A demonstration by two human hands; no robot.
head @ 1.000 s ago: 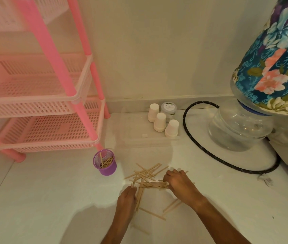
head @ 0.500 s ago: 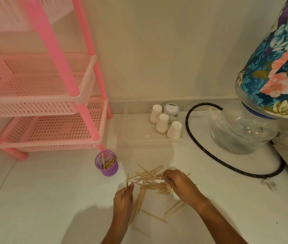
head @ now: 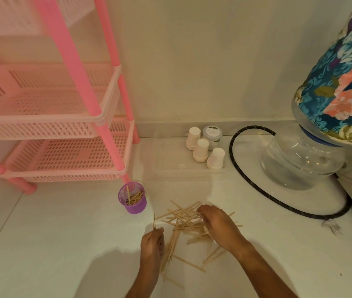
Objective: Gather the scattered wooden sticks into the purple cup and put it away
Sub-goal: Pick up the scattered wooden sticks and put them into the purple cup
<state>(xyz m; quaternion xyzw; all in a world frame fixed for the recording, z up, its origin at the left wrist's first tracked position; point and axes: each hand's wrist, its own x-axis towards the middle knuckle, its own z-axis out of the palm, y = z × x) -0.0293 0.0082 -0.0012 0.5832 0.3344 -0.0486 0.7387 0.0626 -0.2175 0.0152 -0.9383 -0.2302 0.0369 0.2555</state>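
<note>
A small purple mesh cup (head: 132, 200) stands upright on the white floor with several wooden sticks inside it. To its right lies a loose pile of wooden sticks (head: 183, 220). My left hand (head: 152, 246) pinches a thin stick (head: 154, 221) that points straight up, just left of the pile and below the cup. My right hand (head: 218, 224) lies over the right side of the pile with its fingers curled down onto the sticks; whether it grips any is hidden.
A pink plastic shelf rack (head: 63, 130) stands at the left, its front leg right behind the cup. Three white cups (head: 201, 149) and a small jar (head: 212, 134) sit by the wall. A black hose (head: 256, 181) loops around a water bottle (head: 299, 162) at the right.
My left hand has lifted a stick out of the pile and holds it upright. My right hand has shifted slightly across the pile, raking sticks together.
</note>
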